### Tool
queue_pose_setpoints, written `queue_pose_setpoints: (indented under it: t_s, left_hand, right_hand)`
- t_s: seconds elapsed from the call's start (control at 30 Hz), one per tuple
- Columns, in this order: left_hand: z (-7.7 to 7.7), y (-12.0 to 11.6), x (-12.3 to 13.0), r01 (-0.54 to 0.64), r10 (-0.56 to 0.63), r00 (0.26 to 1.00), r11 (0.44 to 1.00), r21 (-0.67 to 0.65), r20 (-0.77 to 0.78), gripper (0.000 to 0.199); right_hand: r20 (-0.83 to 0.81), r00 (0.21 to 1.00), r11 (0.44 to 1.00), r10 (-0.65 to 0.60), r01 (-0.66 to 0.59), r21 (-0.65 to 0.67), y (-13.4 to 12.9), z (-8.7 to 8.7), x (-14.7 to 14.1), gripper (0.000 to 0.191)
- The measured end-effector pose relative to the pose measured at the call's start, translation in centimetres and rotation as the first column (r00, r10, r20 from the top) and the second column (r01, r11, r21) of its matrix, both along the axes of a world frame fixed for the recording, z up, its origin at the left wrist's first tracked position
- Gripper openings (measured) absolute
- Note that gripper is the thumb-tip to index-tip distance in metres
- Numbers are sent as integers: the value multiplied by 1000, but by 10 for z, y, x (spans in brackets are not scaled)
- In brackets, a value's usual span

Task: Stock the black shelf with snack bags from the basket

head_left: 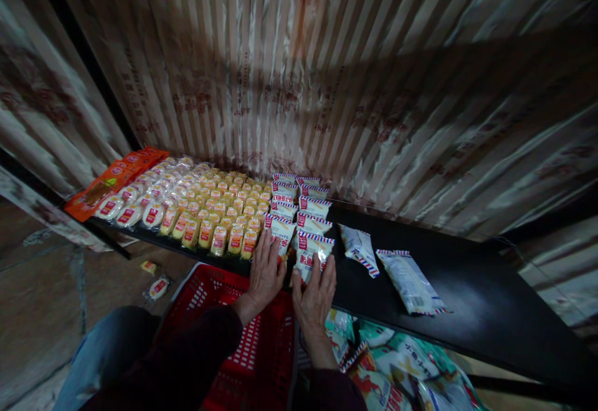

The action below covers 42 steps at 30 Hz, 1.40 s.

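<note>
My left hand [266, 271] touches the front white snack bag [280, 229] of one row, its fingers stretched out on the bag's lower part. Beside it, my right hand [315, 292] lies with fingers spread on the front bag [309, 252] of the neighbouring row. Both rows of white bags with red-and-blue striped edges run back across the black shelf [448, 268]. Just left of them stand several rows of small yellow packaged cakes [205, 234]. Two more white bags lie flat to the right, one nearer [359, 246] and one farther along [411, 283].
Round white packets [153, 214] and orange packages [116, 180] fill the shelf's left end. Below the shelf are a red basket [247, 336] and a heap of snack bags [397, 367]. Two small packets [157, 288] lie on the floor. Striped sheeting [327, 87] hangs behind.
</note>
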<state>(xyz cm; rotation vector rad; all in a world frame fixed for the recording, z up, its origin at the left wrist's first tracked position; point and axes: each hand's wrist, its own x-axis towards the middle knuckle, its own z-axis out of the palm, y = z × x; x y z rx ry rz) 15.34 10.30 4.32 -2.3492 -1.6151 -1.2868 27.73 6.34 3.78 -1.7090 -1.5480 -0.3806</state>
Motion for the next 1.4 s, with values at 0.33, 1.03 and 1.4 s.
queue_pose_setpoints:
  t_s: [0.33, 1.03, 1.4]
  left_hand:
    - [-3, -1, -2, -1, -1, 999, 1000, -29, -45, 57]
    - [-6, -4, -6, 7, -4, 991, 1000, 22, -133, 58]
    - [-4, -6, -6, 22, -21, 991, 1000, 7, -131, 55]
  right_hand:
    - [-10, 1000, 1000, -15, 15, 6, 1, -1, -2, 63]
    - [-81, 992, 996, -92, 92, -4, 4, 3, -1, 59]
    - [-179, 980, 996, -86, 77, -54, 6, -2, 1, 67]
